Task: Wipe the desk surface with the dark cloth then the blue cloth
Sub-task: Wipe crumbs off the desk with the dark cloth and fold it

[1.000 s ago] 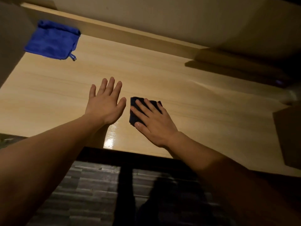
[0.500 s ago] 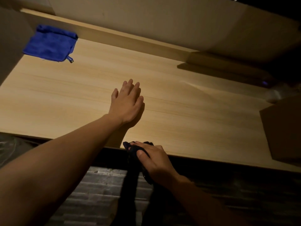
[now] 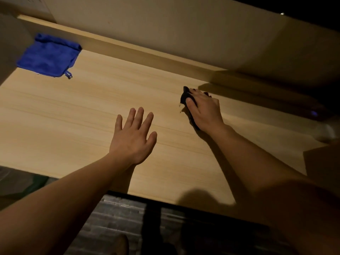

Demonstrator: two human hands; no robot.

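The light wooden desk (image 3: 77,115) fills the view. My right hand (image 3: 206,109) presses the dark cloth (image 3: 184,96) flat on the desk far to the right, close to the back ledge; most of the cloth is hidden under the palm. My left hand (image 3: 133,137) rests flat on the middle of the desk, fingers spread, holding nothing. The blue cloth (image 3: 48,56) lies folded at the far left back corner, a small loop at its near corner, well away from both hands.
A raised wooden ledge (image 3: 147,52) and a wall run along the back. A dark box shape (image 3: 323,162) stands at the right edge, with a pale blurred object (image 3: 326,131) behind it. Below the front edge is dark grey floor (image 3: 114,218).
My right hand has swept the dark cloth from the desk's front edge away to the far right, near the back ledge. My left hand stays flat on the desk.
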